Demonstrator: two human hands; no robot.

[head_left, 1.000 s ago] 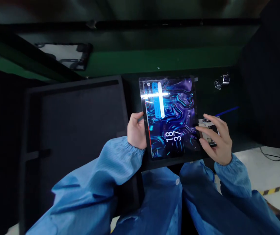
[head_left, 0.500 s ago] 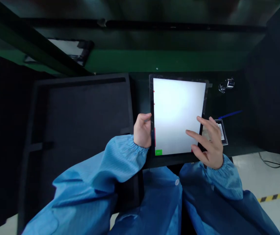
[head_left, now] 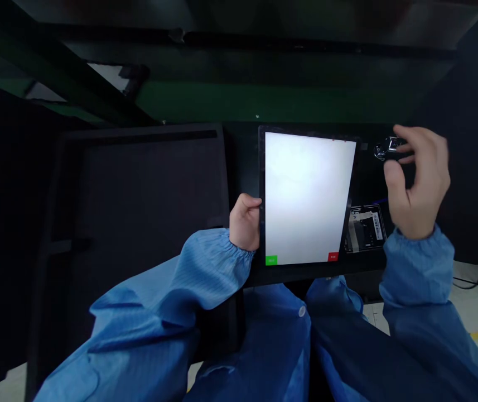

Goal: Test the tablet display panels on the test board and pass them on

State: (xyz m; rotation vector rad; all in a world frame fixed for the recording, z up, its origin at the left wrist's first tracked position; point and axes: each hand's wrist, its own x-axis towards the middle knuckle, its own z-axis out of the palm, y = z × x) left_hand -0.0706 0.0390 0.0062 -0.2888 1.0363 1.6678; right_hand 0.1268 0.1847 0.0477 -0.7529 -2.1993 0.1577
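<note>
A lit tablet-like display panel (head_left: 309,195) shows a white screen with a green box at its lower left corner and a red one at its lower right. My left hand (head_left: 245,222) is closed on the panel's left edge, thumb in front and the other fingers hidden behind. To the right of the panel, my right hand (head_left: 423,178) is raised with thumb and fingers apart, holding nothing that I can see. Its fingertips are near a small shiny metal object (head_left: 385,147), partly covered by them; whether they touch it I cannot tell.
A black circuit-like device (head_left: 364,230) with a white label lies right of the panel. Just above it, a blue stick (head_left: 380,201) is mostly hidden. At the left stands a large black tray (head_left: 223,178). A dark wall bounds the right side.
My right hand has left the screen and moved right and up towards the shiny metal object. Red marks on the screen's left side are gone; small ones show at its top. My left hand keeps its hold.
</note>
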